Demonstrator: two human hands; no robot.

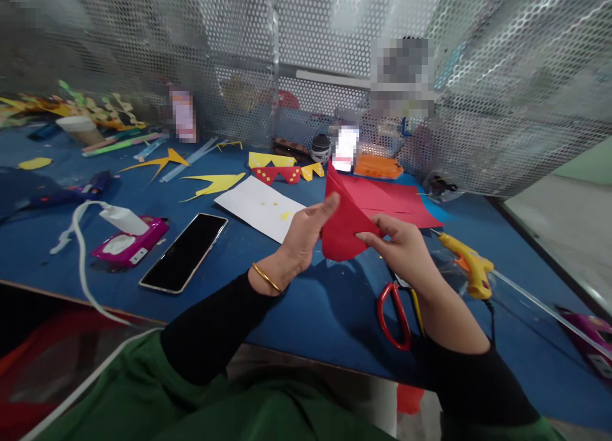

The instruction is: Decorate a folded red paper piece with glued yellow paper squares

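Observation:
A folded piece of red paper (347,227) is held up between my two hands above the blue table. My left hand (303,237) grips its left edge, thumb on the near face and the other fingers mostly hidden behind. At the paper's right corner, my right hand (396,240) pinches it between thumb and fingers. Red-handled scissors (394,317) lie under my right forearm, their blades partly covered. More red sheets (392,202) rest on the table behind my right hand. A white sheet (261,205) with small yellow bits lies left of the paper.
A yellow glue gun (468,262) lies at the right. To the left are a black-screened phone (184,253) and a purple power strip (131,240) with a white cable. Cut red and yellow paper shapes (277,173) sit near the perforated metal screen (325,27) at the back.

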